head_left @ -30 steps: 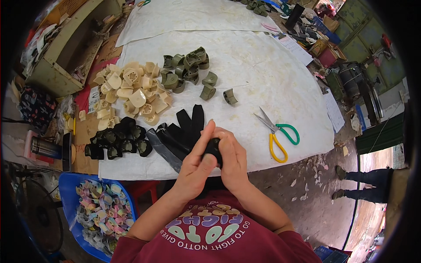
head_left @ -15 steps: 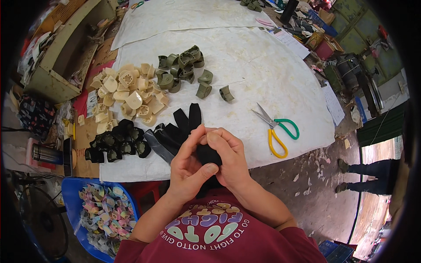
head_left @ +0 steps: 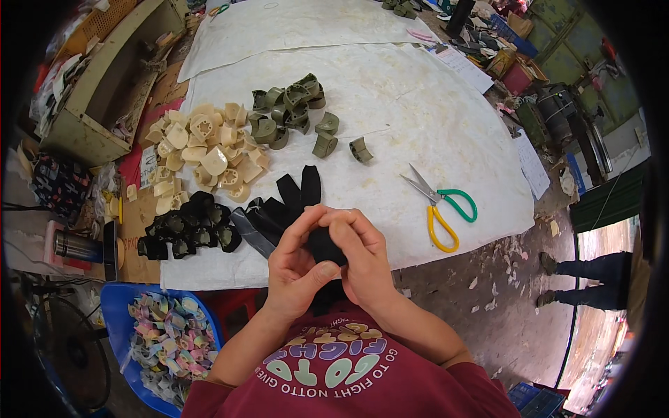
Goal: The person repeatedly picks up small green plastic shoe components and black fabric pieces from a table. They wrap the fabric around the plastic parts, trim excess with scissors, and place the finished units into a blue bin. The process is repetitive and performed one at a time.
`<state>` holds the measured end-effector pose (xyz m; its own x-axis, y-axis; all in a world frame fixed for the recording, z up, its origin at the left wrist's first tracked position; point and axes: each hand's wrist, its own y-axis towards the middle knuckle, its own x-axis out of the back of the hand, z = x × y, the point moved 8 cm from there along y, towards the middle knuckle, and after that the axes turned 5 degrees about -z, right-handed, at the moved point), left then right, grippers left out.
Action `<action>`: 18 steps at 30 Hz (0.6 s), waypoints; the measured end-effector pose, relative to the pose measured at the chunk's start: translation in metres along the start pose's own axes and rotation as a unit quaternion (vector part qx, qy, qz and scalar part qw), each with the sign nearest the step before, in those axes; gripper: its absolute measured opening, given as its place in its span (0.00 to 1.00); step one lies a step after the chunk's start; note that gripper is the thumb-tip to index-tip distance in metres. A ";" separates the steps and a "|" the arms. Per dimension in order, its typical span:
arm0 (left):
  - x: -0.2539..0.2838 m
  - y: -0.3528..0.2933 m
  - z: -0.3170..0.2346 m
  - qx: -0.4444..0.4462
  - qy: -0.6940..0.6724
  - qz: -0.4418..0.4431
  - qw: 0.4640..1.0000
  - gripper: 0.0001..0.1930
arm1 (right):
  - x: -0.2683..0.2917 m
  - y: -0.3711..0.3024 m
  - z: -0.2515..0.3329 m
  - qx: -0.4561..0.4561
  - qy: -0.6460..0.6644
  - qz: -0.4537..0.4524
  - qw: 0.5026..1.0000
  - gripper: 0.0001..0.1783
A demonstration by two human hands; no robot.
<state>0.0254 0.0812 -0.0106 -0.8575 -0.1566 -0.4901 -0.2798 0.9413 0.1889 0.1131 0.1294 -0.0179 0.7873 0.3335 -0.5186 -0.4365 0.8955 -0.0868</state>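
Note:
Both hands cup a rounded, black fabric-covered piece (head_left: 325, 248) at the table's near edge. My left hand (head_left: 293, 268) curls around its left side, thumb along the bottom. From the right, my right hand (head_left: 365, 258) wraps it with the thumb pressed on top. Fingers hide most of its outline, so a plastic core cannot be made out. Just beyond lie black fabric strips (head_left: 293, 195). Several black-covered pieces (head_left: 191, 226) sit to the left. Behind them are a heap of cream plastic pieces (head_left: 212, 150) and a cluster of olive-green curved pieces (head_left: 289, 108).
Scissors (head_left: 433, 200) with one green and one yellow handle lie open on the white table cover (head_left: 404, 97), right of my hands. A blue tub (head_left: 115, 306) of pastel pieces stands below left. A steel flask (head_left: 73, 245) is at far left; another person's legs (head_left: 592, 282) show right.
My hands keep hold of the black piece. The left fingers have loosened and shifted slightly, exposing more of its top. The objects on the table have stayed in place.

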 end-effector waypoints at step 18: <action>0.023 0.006 0.008 0.129 -0.052 -0.118 0.983 0.28 | -0.028 -0.011 0.057 0.375 -0.500 0.127 0.770 0.27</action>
<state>0.0073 0.0857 -0.0273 -0.7293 -0.3609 -0.5812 -0.3358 0.9290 -0.1555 0.1212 0.1271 0.0463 0.8234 0.2494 0.5098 -0.5525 0.5578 0.6194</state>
